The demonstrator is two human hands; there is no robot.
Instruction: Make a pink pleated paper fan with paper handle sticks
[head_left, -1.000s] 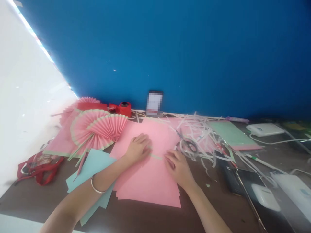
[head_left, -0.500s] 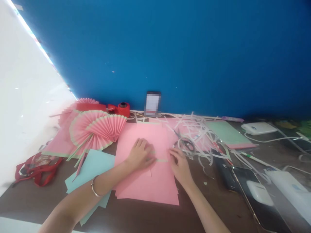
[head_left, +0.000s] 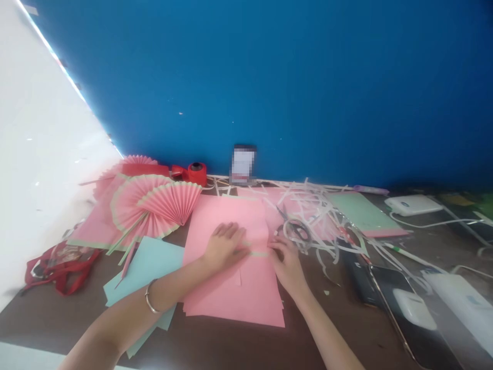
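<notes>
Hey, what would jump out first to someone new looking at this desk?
The broad blue backdrop, filling most of the upper view. Below it, the left hand lies on pink paper, with the right hand at the paper's right edge. Pleated pink fans lie at left.

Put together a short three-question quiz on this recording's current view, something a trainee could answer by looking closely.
1. Multiple choice: what colour is the paper beneath the left hand? A) yellow B) pink C) black
2. Short answer: on which arm, left or right, is the silver bangle?
3. True or false: the pleated fans and the light blue sheets both lie to the left of the red roll's stand-in neighbour, the right hand.

Key: 1. B; 2. left; 3. true.
</notes>
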